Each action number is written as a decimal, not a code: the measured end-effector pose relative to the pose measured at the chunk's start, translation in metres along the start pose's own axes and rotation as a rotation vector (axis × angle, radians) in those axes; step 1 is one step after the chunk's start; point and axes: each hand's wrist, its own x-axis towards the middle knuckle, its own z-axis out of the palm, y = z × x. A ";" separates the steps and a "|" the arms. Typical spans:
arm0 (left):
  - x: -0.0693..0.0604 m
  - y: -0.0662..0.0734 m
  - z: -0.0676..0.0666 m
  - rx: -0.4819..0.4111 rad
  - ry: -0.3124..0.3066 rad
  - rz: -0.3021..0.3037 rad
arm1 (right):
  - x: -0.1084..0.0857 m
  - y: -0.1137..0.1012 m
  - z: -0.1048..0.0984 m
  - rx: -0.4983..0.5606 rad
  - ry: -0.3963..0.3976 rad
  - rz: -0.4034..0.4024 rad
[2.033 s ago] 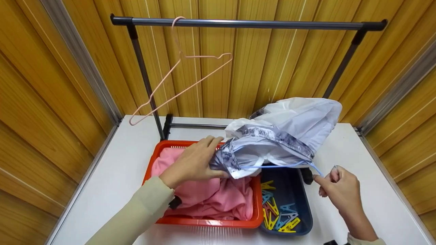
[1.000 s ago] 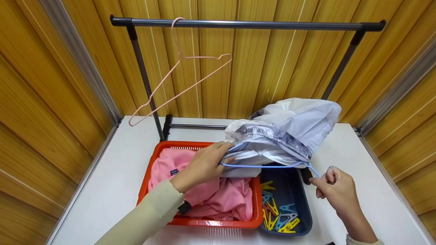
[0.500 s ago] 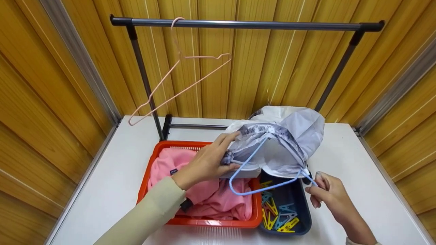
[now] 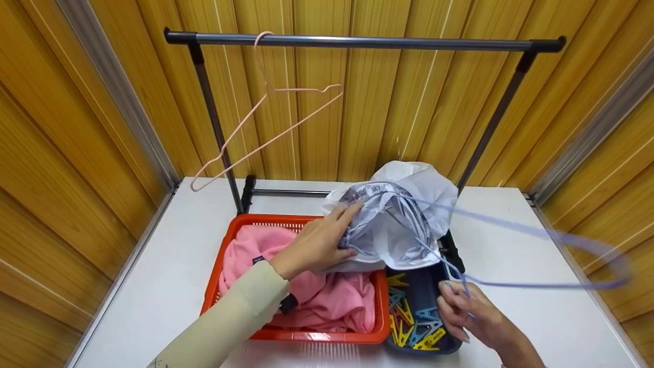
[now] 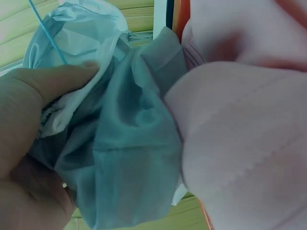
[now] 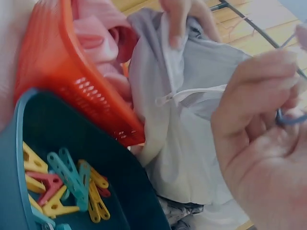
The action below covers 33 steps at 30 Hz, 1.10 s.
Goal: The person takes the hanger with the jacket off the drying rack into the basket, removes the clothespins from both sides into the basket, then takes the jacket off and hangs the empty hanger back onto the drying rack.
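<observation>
My left hand (image 4: 314,248) holds the near edge of a thin white-and-grey zip-up jacket (image 4: 380,245), thumb on the fabric. The opening faces me, its patterned grey lining band showing. In the left wrist view the thumb presses a white hem of the jacket (image 5: 134,158). My right hand (image 4: 477,314) pinches a blue wire hanger (image 4: 521,283) near its hook, above the clothespin bin. The hanger's wide loop, blurred, stretches right over the table; another stretch of wire reaches the opening. How much lies inside the jacket is hidden. A zipper pull (image 6: 165,99) shows in the right wrist view.
A red basket (image 4: 306,335) with a pink garment (image 4: 347,304) stands beside a dark blue bin (image 4: 449,342) of several clothespins (image 4: 403,312). Behind is a rack with a dark rail (image 4: 398,42), from which a pink hanger (image 4: 278,138) hangs.
The hanger has swung out of the jacket's left part and round to the right. My right hand has moved nearer and leftward. The jacket has slumped lower; my left hand now grips its edge.
</observation>
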 end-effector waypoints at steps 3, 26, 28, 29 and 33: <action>-0.001 -0.007 0.002 0.042 -0.042 -0.035 | 0.004 -0.002 0.002 0.086 -0.138 -0.098; -0.016 -0.024 -0.021 -0.021 -0.022 -0.135 | 0.006 -0.010 0.000 -0.601 1.292 0.104; -0.017 -0.019 -0.029 -0.077 0.077 -0.124 | 0.006 -0.010 -0.002 -0.683 1.351 0.169; -0.017 -0.017 -0.033 -0.111 0.131 -0.118 | 0.005 -0.010 -0.003 -0.722 1.372 0.201; -0.018 -0.006 -0.044 -0.289 0.251 -0.053 | 0.005 -0.009 -0.007 -0.856 1.406 0.319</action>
